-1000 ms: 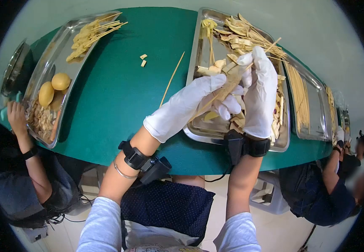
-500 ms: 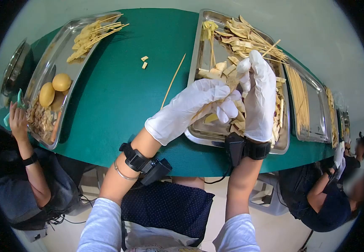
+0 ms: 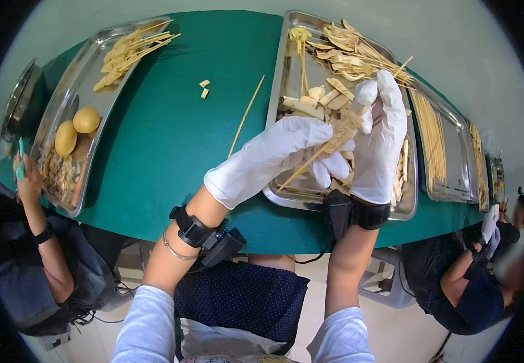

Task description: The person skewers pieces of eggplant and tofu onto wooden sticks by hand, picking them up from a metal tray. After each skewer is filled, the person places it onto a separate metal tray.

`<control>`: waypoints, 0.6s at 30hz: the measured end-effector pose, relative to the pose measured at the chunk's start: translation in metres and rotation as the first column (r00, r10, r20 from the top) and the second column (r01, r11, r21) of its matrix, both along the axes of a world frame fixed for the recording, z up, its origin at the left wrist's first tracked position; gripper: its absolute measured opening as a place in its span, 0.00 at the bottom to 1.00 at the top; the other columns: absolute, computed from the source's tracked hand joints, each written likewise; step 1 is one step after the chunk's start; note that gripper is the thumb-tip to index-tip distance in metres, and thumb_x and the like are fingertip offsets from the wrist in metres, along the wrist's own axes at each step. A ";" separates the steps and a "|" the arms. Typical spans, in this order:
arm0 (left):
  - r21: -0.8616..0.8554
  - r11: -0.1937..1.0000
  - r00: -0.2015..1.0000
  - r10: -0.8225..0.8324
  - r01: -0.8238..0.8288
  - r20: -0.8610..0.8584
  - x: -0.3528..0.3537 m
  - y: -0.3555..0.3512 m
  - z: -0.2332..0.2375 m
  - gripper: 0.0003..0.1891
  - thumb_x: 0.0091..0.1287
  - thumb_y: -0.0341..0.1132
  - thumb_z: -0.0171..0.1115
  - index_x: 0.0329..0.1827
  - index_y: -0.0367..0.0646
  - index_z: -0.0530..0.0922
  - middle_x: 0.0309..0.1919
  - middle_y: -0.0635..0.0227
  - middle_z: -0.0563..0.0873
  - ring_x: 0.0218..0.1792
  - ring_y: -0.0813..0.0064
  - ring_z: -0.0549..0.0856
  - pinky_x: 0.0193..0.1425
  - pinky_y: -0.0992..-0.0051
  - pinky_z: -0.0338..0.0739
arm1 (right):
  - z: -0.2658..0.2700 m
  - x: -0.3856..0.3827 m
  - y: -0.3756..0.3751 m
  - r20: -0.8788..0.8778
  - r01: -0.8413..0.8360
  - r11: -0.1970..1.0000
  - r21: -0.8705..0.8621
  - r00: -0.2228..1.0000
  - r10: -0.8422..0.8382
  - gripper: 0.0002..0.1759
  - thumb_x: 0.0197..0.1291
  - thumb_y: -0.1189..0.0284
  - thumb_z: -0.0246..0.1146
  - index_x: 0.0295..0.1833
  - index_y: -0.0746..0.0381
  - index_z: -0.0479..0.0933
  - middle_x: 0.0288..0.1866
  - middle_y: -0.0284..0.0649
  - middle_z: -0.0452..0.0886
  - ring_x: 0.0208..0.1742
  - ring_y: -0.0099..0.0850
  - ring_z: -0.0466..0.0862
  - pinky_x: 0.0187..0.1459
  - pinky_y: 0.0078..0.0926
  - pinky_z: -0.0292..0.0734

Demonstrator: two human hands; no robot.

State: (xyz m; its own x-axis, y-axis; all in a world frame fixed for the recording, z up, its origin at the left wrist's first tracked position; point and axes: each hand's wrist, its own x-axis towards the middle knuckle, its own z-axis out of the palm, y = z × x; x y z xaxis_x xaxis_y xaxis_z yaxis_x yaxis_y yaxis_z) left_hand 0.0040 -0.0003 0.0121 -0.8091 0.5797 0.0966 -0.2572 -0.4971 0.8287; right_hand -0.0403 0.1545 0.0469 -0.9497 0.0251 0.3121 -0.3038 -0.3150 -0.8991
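Note:
My left hand [image 3: 274, 154], in a white glove, pinches a wooden skewer [image 3: 298, 173] whose lower end points down and left. A brown, porous food piece [image 3: 343, 130] sits on the skewer's upper part. My right hand [image 3: 380, 139], also gloved, has its thumb and fingers closed on the far end of that piece. Both hands are over a metal tray [image 3: 279, 91] of cut food pieces [image 3: 334, 97], with finished-looking skewers of sliced food [image 3: 343, 54] at its back.
A loose skewer [image 3: 247, 115] and two small pieces [image 3: 204, 93] lie on the green table [image 3: 213, 42]. The left tray [image 3: 112, 100] holds skewers and yellow round items [image 3: 86, 120]. Bare skewers [image 3: 429, 142] fill a right tray. People sit on both sides.
The skewer and food piece have turned into clearer view between my hands. My right hand has shifted slightly right. At the left, another person's hand has moved with a turquoise tool.

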 end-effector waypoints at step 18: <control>0.109 0.984 0.989 0.132 -0.139 0.068 0.003 0.002 0.002 0.22 0.73 0.44 0.50 0.56 0.31 0.74 0.40 0.57 0.86 0.33 0.74 0.85 0.39 0.78 0.80 | 0.003 0.009 -0.006 0.101 -0.029 0.953 0.300 0.995 -0.002 0.22 0.66 0.52 0.55 0.34 0.60 0.79 0.28 0.29 0.78 0.26 0.15 0.71 0.30 0.13 0.64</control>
State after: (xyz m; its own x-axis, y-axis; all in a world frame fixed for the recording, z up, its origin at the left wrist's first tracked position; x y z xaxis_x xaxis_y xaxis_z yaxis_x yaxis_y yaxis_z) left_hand 0.0072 0.0021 0.0141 -0.8856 0.4526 0.1037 -0.2293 -0.6204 0.7500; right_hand -0.0313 0.1483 0.0504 -0.9759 -0.0682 0.2072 -0.2057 -0.0284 -0.9782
